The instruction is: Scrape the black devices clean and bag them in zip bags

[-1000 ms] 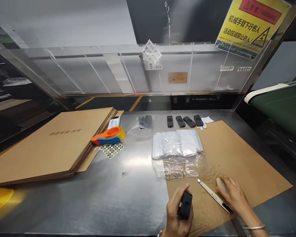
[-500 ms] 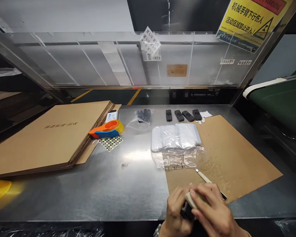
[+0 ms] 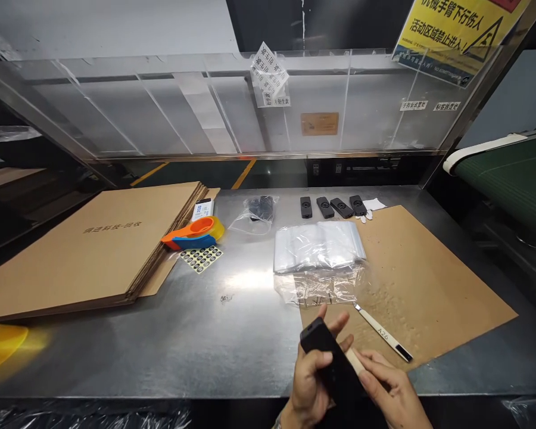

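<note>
bare metal worktop (image 3: pixel 196 351) is spread below a clear panel (image 3: pixel 170 122), and at its near edge, right of centre, a long black device (image 3: pixel 339 372) is held up at a slant. it is clamped in the left hand (image 3: pixel 307 384), thumb laid over its face and fingers spread beyond its far side. its long axis is run from far left to near right, the near end being lost against the dark. from the right hand (image 3: pixel 393 390) the device is found to the left, along its right edge; by the left hand it is directly touched, so that one is nearer. a pale block (image 3: pixel 354 362) is pinched between right thumb and fingers, just beside that edge; whether contact is made cannot be told. farther out, a slim pale tool (image 3: pixel 382 330) is laid on brown card (image 3: pixel 433 280), with clear bags (image 3: pixel 317 244) and four smaller black units (image 3: pixel 326 207) placed beyond.
</note>
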`<state>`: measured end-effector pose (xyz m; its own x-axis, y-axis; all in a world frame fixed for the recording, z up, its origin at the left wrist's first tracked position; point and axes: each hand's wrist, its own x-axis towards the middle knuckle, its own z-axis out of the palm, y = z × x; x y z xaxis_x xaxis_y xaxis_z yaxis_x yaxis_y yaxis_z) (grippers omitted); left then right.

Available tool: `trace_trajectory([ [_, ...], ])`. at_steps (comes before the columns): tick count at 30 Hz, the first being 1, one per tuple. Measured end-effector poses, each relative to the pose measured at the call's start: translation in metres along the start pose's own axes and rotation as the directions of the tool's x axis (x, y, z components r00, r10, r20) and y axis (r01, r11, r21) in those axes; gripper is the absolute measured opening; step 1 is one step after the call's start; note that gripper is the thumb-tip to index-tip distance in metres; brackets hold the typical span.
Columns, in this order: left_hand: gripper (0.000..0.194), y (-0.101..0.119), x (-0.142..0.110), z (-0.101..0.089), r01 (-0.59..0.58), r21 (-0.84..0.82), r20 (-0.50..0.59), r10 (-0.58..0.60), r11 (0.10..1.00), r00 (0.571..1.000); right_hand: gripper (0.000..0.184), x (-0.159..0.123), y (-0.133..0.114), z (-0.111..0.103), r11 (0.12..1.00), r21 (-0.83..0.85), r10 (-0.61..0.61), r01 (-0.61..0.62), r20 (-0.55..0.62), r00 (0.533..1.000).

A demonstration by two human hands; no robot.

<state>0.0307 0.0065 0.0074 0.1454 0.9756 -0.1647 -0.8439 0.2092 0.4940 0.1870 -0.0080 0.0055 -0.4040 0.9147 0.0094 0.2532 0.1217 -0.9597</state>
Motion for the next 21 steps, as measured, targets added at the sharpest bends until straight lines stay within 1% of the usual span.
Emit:
trace_trajectory([
  [1,0.055,0.004,0.002,0.001,0.068,-0.083,-0.044,-0.071,0.994,0.996,0.033,-0.003,0.006,-0.002,0.999,0.015,0.028,-0.029,0.054,0.998],
  [2,0.049,0.008,0.003,0.003,0.123,-0.148,-0.076,-0.136,0.981,0.988,0.032,-0.006,0.012,-0.004,0.999,0.009,0.045,-0.046,0.067,0.997],
  [3,0.048,0.011,0.005,0.004,0.169,-0.192,-0.091,-0.189,0.967,0.978,0.032,-0.009,0.017,-0.008,0.999,-0.018,0.05,-0.05,0.022,0.999],
  [4,0.052,0.013,0.006,0.006,0.207,-0.218,-0.094,-0.232,0.954,0.968,0.031,-0.011,0.019,-0.012,0.997,-0.064,0.041,-0.045,-0.066,0.997],
  [6,0.065,0.012,0.007,0.006,0.298,-0.234,-0.071,-0.322,0.925,0.944,0.03,-0.011,0.018,-0.02,0.98,-0.199,-0.042,-0.009,-0.249,0.967],
  [7,0.069,0.009,0.007,0.004,0.342,-0.229,-0.06,-0.364,0.911,0.929,0.031,-0.009,0.014,-0.023,0.961,-0.275,-0.114,0.032,-0.289,0.951],
  [8,0.07,0.005,0.006,0.002,0.387,-0.213,-0.044,-0.405,0.897,0.913,0.033,-0.007,0.008,-0.025,0.934,-0.346,-0.198,0.093,-0.281,0.939],
  [9,0.071,0.001,0.005,0.0,0.429,-0.187,-0.023,-0.44,0.884,0.898,0.035,-0.003,0.0,-0.026,0.898,-0.405,-0.279,0.17,-0.226,0.933],
  [10,0.073,-0.004,0.004,-0.002,0.466,-0.153,0.001,-0.471,0.872,0.882,0.036,0.002,-0.01,-0.025,0.858,-0.449,-0.346,0.25,-0.144,0.927],
  [12,0.074,-0.012,0.001,-0.005,0.515,-0.082,0.019,-0.515,0.853,0.857,0.039,0.011,-0.027,-0.021,0.783,-0.486,-0.423,0.388,0.039,0.905],
  [13,0.073,-0.015,0.0,-0.005,0.519,-0.058,0.003,-0.52,0.853,0.854,0.039,0.015,-0.034,-0.017,0.754,-0.485,-0.441,0.443,0.125,0.889],
  [14,0.069,-0.017,-0.002,-0.003,0.496,-0.039,-0.032,-0.497,0.868,0.867,0.04,0.019,-0.04,-0.014,0.73,-0.481,-0.45,0.486,0.197,0.871],
  [15,0.062,-0.018,-0.004,-0.001,0.447,-0.014,-0.076,-0.446,0.895,0.892,0.041,0.022,-0.043,-0.011,0.709,-0.479,-0.459,0.518,0.245,0.854],
  [16,0.056,-0.018,-0.006,0.002,0.392,0.023,-0.124,-0.387,0.919,0.914,0.042,0.024,-0.045,-0.009,0.69,-0.484,-0.467,0.538,0.27,0.842],
  [17,0.051,-0.018,-0.008,0.004,0.359,0.07,-0.169,-0.344,0.931,0.924,0.044,0.025,-0.044,-0.008,0.677,-0.497,-0.468,0.542,0.278,0.839],
  [18,0.053,-0.019,-0.01,0.006,0.362,0.123,-0.206,-0.333,0.924,0.92,0.044,0.026,-0.043,-0.008,0.67,-0.518,-0.46,0.532,0.273,0.845],
  [19,0.062,-0.02,-0.011,0.007,0.404,0.175,-0.231,-0.361,0.898,0.903,0.044,0.026,-0.04,-0.01,0.669,-0.541,-0.444,0.51,0.259,0.858],
  [21,0.078,-0.023,-0.013,0.005,0.516,0.246,-0.268,-0.454,0.821,0.85,0.041,0.024,-0.036,-0.012,0.676,-0.584,-0.4,0.449,0.22,0.89],
])
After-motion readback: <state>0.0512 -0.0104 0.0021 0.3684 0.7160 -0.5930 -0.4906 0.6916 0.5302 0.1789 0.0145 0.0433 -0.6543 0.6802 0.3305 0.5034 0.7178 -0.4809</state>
